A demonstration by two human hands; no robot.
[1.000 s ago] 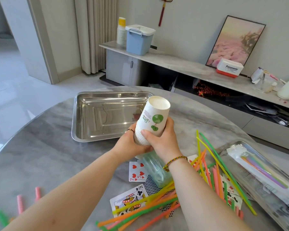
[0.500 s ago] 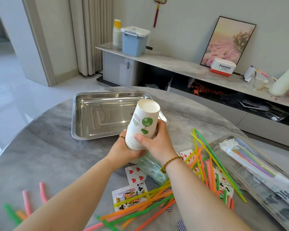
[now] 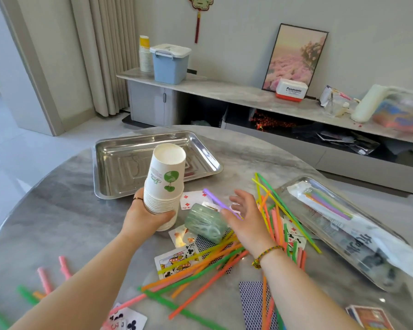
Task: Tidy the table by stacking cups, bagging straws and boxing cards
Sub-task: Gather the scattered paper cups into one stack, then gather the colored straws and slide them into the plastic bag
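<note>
The left hand [image 3: 143, 215] curls its fingers around the ribbed lower rims of an upside-down stack of paper cups [image 3: 166, 179], a smooth white tapered column with a green leaf print and a flat round base on top, leaning slightly over the grey veined marble table [image 3: 57, 210]; whether its lowest rim touches the stone cannot be told. Just behind the stack lies a shiny rectangular steel tray [image 3: 124, 163] with rounded corners. Just right of the stack a translucent green plastic cup [image 3: 204, 222] lies on its side on scattered playing cards [image 3: 177, 257]. Further right of the stack the right hand [image 3: 246, 217] hovers with fingers spread and relaxed, gripping nothing, a thin purple straw [image 3: 218, 202] crossing its fingertips. In front and to the right of the stack, slim orange, green, yellow and pink straws [image 3: 200, 267] lie criss-crossed over glossy cards. Far right of the stack a second steel tray [image 3: 358, 253] holds a long crinkled plastic straw bag [image 3: 343, 222].
</note>
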